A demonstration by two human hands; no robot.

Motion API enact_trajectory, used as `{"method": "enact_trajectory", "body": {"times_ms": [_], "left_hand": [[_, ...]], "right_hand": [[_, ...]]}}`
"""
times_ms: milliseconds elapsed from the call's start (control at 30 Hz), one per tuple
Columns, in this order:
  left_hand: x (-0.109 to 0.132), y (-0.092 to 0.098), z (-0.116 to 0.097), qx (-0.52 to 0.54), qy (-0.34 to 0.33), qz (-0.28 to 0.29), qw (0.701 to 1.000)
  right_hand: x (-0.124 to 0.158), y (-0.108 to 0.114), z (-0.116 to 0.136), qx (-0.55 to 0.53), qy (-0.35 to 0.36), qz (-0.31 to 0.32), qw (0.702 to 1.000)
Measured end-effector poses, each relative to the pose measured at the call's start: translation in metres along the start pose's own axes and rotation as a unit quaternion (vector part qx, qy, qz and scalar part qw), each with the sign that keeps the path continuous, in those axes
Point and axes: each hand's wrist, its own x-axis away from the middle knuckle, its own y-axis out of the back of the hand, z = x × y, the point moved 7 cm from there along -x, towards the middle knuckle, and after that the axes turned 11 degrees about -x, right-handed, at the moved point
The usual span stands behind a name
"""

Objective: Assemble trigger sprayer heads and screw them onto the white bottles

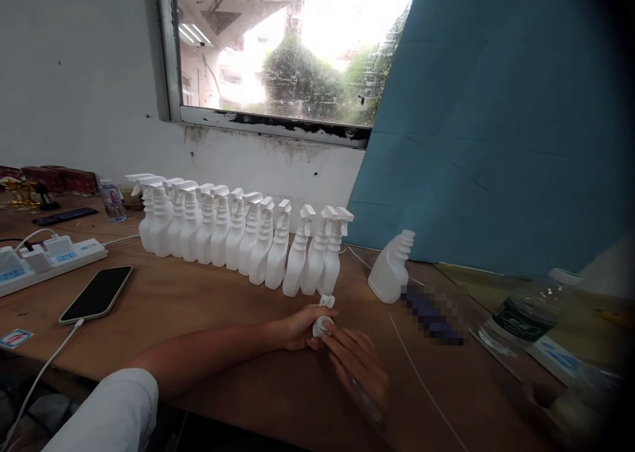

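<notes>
Near the table's front edge, my left hand (pixel 299 326) is closed around a white spray head (pixel 321 326), its round collar turned toward me. My right hand (pixel 361 361) is blurred by motion; its fingertips touch the collar, and a thin translucent tube (pixel 366 402) shows under the palm. Behind my hands stands a long row of white spray bottles (pixel 260 253) with trigger heads. One white bottle without a head (pixel 389 270) stands apart to the right.
A phone (pixel 99 294) on a cable and a power strip (pixel 54 261) lie at the left. A water bottle (pixel 520 316) and a pixelated dark object (pixel 434 316) are at the right. A blue sheet (pixel 476 121) hangs behind.
</notes>
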Motion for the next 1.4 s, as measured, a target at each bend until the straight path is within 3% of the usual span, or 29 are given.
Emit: {"method": "enact_trajectory", "body": {"times_ms": [100, 233, 367, 433, 600, 700, 800, 933, 1000, 1100, 1233, 1400], "left_hand": [[0.001, 0.0, -0.001, 0.005, -0.005, 0.01, 1.0], [0.007, -0.002, -0.004, 0.015, 0.0, 0.051, 0.999], [0.016, -0.011, -0.005, 0.012, 0.026, 0.121, 0.992], [0.016, -0.013, -0.008, -0.014, 0.01, 0.127, 0.992], [0.01, -0.004, -0.015, -0.088, -0.081, 0.023, 0.993], [0.013, 0.004, -0.016, -0.135, -0.128, -0.058, 0.981], [0.018, 0.007, -0.019, -0.289, -0.152, -0.126, 0.937], [0.021, 0.002, -0.024, -0.53, -0.159, -0.202, 0.808], [0.021, -0.002, -0.026, -0.576, -0.163, -0.215, 0.771], [0.023, -0.006, -0.026, -0.596, -0.166, -0.207, 0.758], [0.033, -0.009, -0.029, -0.555, -0.191, -0.183, 0.789], [0.042, -0.023, -0.032, -0.561, -0.267, -0.123, 0.774]], "right_hand": [[0.0, -0.002, 0.006, 0.019, 0.037, 0.017, 0.999], [0.005, -0.006, 0.008, 0.015, 0.033, 0.035, 0.999], [0.01, -0.003, 0.003, 0.033, 0.009, 0.004, 0.999], [0.011, 0.004, -0.001, 0.023, -0.02, -0.02, 0.999], [0.011, 0.032, -0.015, -0.024, -0.136, -0.073, 0.988], [0.018, 0.05, -0.032, -0.04, -0.202, -0.071, 0.976], [0.036, 0.062, -0.058, -0.042, -0.291, -0.021, 0.955], [0.059, 0.071, -0.084, -0.043, -0.405, 0.056, 0.911], [0.061, 0.079, -0.086, -0.036, -0.43, 0.06, 0.9], [0.05, 0.093, -0.085, -0.022, -0.459, 0.032, 0.888], [0.015, 0.102, -0.089, -0.073, -0.471, -0.023, 0.879], [-0.049, 0.073, -0.122, -0.227, -0.394, -0.046, 0.889]]}}
